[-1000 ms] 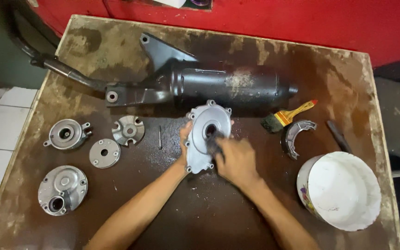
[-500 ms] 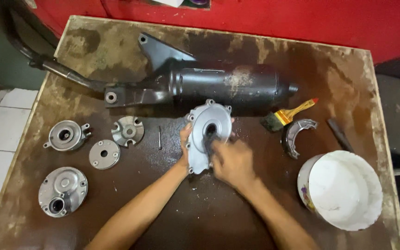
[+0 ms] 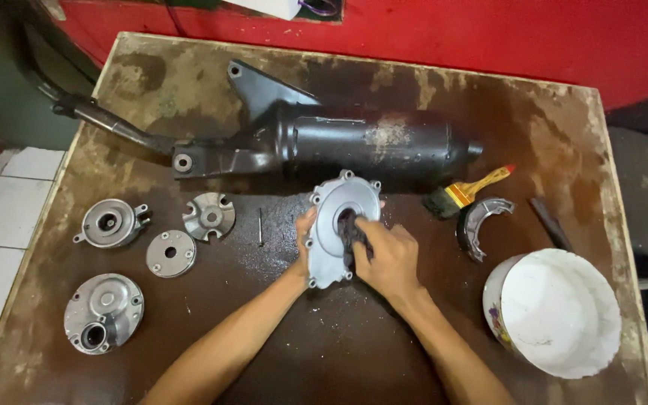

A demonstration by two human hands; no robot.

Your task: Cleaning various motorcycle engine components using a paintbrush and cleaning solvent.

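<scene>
white bucket | table's right front | round, patterned label on side

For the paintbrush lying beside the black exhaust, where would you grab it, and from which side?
Probably by the yellow wooden handle of the paintbrush, coming from the right and above. It lies flat on the table with the handle pointing up and right, clear of other parts, while the dark bristles sit at the lower left near the black exhaust and likely carry grime.

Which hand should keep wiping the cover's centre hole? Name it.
Right. The right hand already presses the dark rag into the cover hole, while the left hand only steadies the cover's edge.
</scene>
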